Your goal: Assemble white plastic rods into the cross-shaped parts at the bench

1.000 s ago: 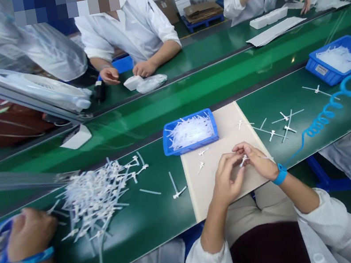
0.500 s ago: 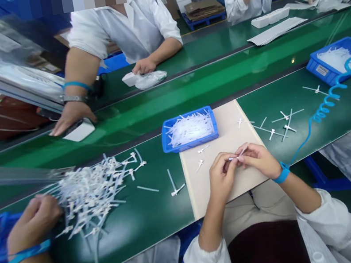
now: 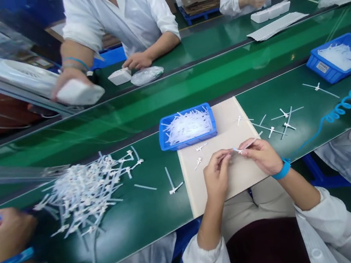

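Note:
Between my two hands, above the beige board (image 3: 202, 190), is a small white fitting with thin translucent tubes (image 3: 238, 151). My left hand (image 3: 216, 171) is closed, with its fingertips pinched at the left tube end. My right hand (image 3: 263, 156) pinches the fitting from the right, and one tube sticks out past its fingers. Two small white fittings (image 3: 198, 161) lie on the board left of my hands. Beyond them a blue bin (image 3: 189, 142) full of short translucent tubes overlaps the board's far edge.
A heap of tubed fittings (image 3: 84, 191) lies left, near a co-worker's hand (image 3: 6, 229). Several more (image 3: 287, 125) lie right of the board. A blue coiled cord (image 3: 342, 105) runs to my right wristband. Another blue bin (image 3: 337, 71) stands far right. Co-workers sit across the green bench.
My hands have drawn slightly apart, showing more of the fitting. The co-worker opposite has lifted a white box. The left neighbour's hand moved away from the heap, and a hand has appeared at right.

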